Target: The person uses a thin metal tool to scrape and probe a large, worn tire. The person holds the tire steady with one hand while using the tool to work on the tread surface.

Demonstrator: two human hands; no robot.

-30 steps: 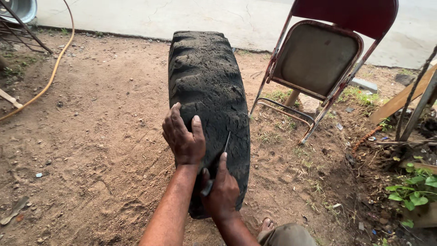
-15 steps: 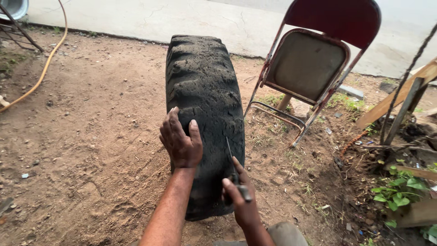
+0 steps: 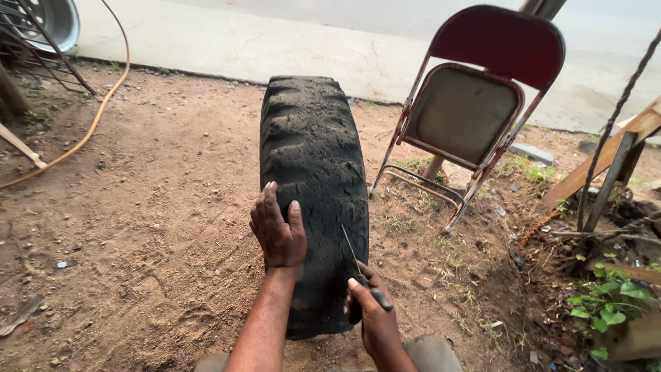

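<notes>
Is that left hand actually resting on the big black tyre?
Touching. The head view shows the left hand lying flat on the tread of the tyre, palm and fingers pressed against the rubber with no gap.

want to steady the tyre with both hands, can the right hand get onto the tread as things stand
Probably not flat: the right hand is closed around a thin pointed tool beside the tyre. Only the left hand rests on the tread.

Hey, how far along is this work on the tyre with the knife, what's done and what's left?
Done: the worn black tyre stands upright on the dirt, steadied by the left hand flat on its tread. In hand: the right hand has a grip on a thin-bladed knife, with its blade against the tread's right edge. Left: no cut or removed piece shows, so nearly all of the work appears to remain.
</notes>
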